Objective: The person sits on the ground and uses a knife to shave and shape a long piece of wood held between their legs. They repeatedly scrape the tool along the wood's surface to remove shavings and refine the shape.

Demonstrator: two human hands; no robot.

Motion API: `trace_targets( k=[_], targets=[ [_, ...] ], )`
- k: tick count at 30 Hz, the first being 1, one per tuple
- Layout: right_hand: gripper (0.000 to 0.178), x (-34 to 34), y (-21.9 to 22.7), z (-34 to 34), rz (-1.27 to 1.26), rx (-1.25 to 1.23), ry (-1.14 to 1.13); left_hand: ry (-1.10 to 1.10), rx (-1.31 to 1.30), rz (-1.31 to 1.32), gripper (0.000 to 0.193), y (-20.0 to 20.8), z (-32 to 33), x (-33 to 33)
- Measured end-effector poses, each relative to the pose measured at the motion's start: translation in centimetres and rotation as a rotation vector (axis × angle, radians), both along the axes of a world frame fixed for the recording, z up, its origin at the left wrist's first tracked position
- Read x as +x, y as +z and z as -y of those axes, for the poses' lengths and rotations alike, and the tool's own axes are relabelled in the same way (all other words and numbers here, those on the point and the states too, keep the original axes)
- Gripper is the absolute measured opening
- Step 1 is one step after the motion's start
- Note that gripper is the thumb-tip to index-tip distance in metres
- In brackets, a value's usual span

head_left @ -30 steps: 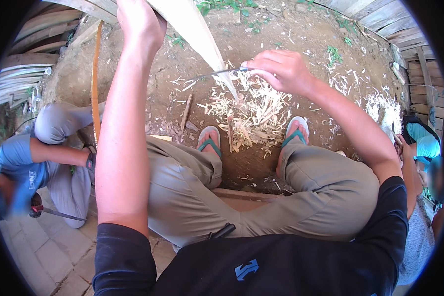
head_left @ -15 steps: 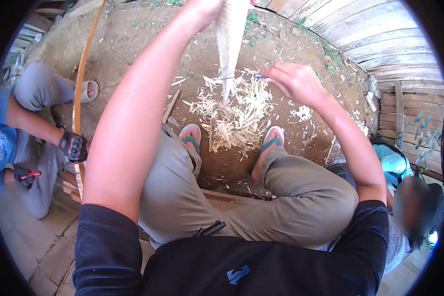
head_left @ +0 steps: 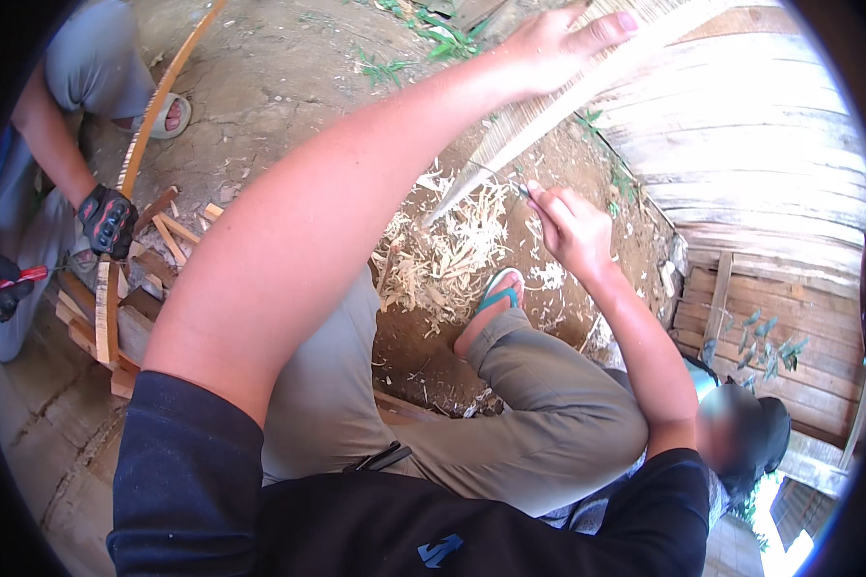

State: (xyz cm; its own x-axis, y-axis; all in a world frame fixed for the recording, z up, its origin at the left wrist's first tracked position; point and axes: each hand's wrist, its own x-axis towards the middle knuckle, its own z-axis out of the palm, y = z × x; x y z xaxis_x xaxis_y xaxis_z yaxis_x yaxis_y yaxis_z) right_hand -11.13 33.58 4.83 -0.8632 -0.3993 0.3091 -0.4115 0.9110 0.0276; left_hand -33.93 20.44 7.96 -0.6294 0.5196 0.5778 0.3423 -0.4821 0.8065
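A long, pale, tapered piece of wood [head_left: 539, 125] slants from the upper right down to a narrow tip over the wood shavings [head_left: 452, 255]. Near its upper part my left hand [head_left: 553, 53] holds it, thumb stretched along its face; some of the fingers are hidden. Lower down, my right hand [head_left: 577, 231] is closed round the dark handle of a small knife [head_left: 523, 190]. The thin blade points left to the edge of the wood, close to the tip. Whether it touches the wood is hard to make out.
At left a person's gloved hand [head_left: 108, 221] holds a long curved wooden strip [head_left: 154, 106]; the other holds a red-handled tool [head_left: 31, 274]. Wood offcuts [head_left: 168, 236] lie beside them. Another person [head_left: 741, 433] sits at lower right. A plank wall [head_left: 731, 115] stands at right.
The wood has swung from nearly upright to a slant toward the upper right, my left hand moving right with it. My right hand is lower. The whole view has turned.
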Motion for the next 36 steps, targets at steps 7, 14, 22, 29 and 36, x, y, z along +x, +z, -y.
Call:
trace_targets(
  k=[7,14,22,29,36],
  targets=[
    [0.027,-0.5,-1.0,-0.1,0.016,-0.103,-0.027,-0.059,0.04,0.223,0.074,0.7,0.6,0.9],
    [0.022,-0.1,-1.5,1.1,0.057,-0.179,-0.144,-0.311,0.045,0.491,0.083,2.0,2.2,1.9],
    [0.019,1.4,-3.1,1.7,0.22,-0.044,-0.196,-0.146,0.104,0.427,0.078,-0.3,0.3,0.3],
    [0.019,0.4,-2.6,1.8,0.123,-0.053,-0.169,-0.058,0.096,0.436,0.073,-0.4,0.8,0.3],
    [0.023,-0.2,1.0,2.8,-0.083,-0.196,-0.15,-0.037,0.104,0.424,0.071,-0.3,0.5,0.7]
  ],
)
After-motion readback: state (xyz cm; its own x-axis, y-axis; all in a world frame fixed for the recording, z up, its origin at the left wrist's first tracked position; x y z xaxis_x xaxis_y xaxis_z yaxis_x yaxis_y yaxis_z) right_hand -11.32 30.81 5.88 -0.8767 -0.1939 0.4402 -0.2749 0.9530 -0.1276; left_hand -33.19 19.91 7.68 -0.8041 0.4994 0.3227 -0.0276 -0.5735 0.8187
